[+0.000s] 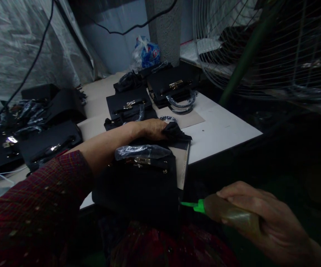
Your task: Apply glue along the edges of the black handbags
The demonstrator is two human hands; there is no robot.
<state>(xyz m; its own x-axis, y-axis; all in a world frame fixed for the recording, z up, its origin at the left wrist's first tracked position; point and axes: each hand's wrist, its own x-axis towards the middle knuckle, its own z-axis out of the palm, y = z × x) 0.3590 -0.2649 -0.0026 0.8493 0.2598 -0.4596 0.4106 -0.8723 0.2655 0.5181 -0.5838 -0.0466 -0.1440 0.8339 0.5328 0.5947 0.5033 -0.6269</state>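
Note:
My right hand (263, 211) is wrapped round a squeeze bottle (229, 213) of yellowish-brown stuff with a bright green nozzle. Its tip points left, close to the right edge of a black handbag (138, 189). That bag lies at the table's near edge, its gold-coloured clasp facing up and its handle (142, 152) covered in clear plastic. Stretched across behind the handle, my left hand (153, 129) is closed on dark, crumpled fabric (175, 131) at the bag's far side. Its fingertips are partly hidden by that fabric.
More black handbags (129, 104) lie farther back on the white table (218, 126), with others (50, 142) at the left. A large wire fan guard (260, 55) stands at the right. A blue and clear plastic bag (147, 53) sits against the pillar at the back.

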